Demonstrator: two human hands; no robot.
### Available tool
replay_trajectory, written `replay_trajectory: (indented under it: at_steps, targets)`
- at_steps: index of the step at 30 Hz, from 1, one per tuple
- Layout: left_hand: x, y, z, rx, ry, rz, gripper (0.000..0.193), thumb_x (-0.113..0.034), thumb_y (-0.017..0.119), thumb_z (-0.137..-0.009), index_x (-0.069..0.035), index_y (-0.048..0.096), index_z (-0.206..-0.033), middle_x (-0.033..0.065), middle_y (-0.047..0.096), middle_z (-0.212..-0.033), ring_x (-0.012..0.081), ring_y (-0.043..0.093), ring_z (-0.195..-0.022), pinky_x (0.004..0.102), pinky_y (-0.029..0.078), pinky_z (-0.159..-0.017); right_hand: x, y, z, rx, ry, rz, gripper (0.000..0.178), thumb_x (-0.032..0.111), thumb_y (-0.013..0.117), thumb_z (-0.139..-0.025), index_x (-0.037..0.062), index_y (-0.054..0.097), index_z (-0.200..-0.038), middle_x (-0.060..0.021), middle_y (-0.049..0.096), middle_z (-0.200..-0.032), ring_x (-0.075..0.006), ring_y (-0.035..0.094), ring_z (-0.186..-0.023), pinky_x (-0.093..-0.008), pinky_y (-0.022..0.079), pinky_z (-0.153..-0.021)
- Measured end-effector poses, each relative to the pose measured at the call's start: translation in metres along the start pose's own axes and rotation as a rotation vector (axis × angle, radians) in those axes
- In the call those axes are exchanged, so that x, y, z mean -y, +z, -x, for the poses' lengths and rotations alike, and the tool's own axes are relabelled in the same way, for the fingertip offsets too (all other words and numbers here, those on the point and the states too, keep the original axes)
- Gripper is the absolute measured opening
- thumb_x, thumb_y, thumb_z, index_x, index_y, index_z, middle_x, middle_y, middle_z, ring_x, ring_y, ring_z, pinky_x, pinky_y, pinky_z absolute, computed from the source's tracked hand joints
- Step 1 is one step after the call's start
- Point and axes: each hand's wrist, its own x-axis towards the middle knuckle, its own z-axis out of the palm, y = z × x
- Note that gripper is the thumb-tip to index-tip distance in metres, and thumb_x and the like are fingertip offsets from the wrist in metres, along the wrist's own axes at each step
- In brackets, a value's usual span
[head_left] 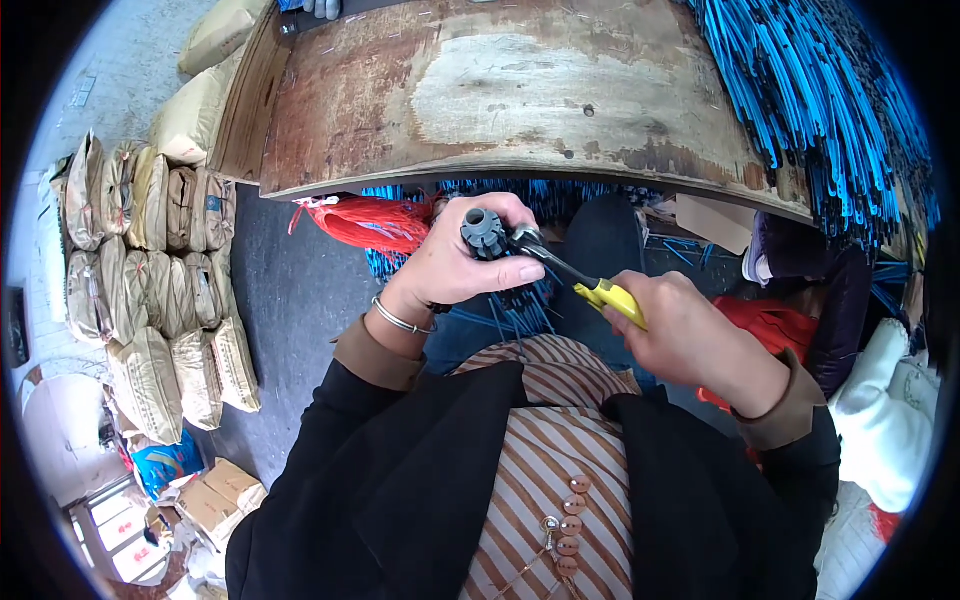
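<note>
My left hand is closed around a dark grey, ribbed cylindrical part with a round hole in its upper end. Thin blue and black strands show below that hand; whether they join the part is hidden. In my right hand is a hand tool with a yellow handle, a dark shank and a silvery metal head. The tool's head lies right beside the grey part, near my left thumb. My fingers partly hide where the two meet.
Beyond my hands stands a worn wooden table, with many blue black-tipped strands heaped at its right. A red stringy bundle hangs below its front edge. Packed sacks are stacked at left. Someone's dark-clad leg is at right.
</note>
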Motion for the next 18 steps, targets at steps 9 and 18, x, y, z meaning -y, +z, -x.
replay_trajectory:
  at_steps: [9, 18]
  targets:
    - [0.002, 0.004, -0.004, 0.015, 0.061, 0.021, 0.025, -0.015, 0.076, -0.069, -0.002, 0.058, -0.08, 0.0005, 0.058, -0.076, 0.0062, 0.053, -0.068, 0.0216, 0.043, -0.062, -0.002, -0.026, -0.002, -0.001, -0.035, -0.024, 0.013, 0.009, 0.057, -0.082, -0.0028, 0.056, -0.087, -0.0169, 0.06, -0.065, -0.0302, 0.061, -0.059, -0.0349, 0.047, -0.056]
    - [0.014, 0.005, -0.012, -0.064, 0.052, 0.273, 0.057, -0.028, 0.076, -0.071, -0.003, 0.05, -0.115, 0.0105, 0.06, -0.095, 0.0138, 0.058, -0.084, 0.0281, 0.048, -0.076, -0.004, -0.032, -0.012, -0.242, 0.029, 0.181, 0.022, 0.016, 0.061, -0.08, 0.0004, 0.059, -0.096, -0.0179, 0.06, -0.067, -0.036, 0.06, -0.066, -0.0403, 0.047, -0.06]
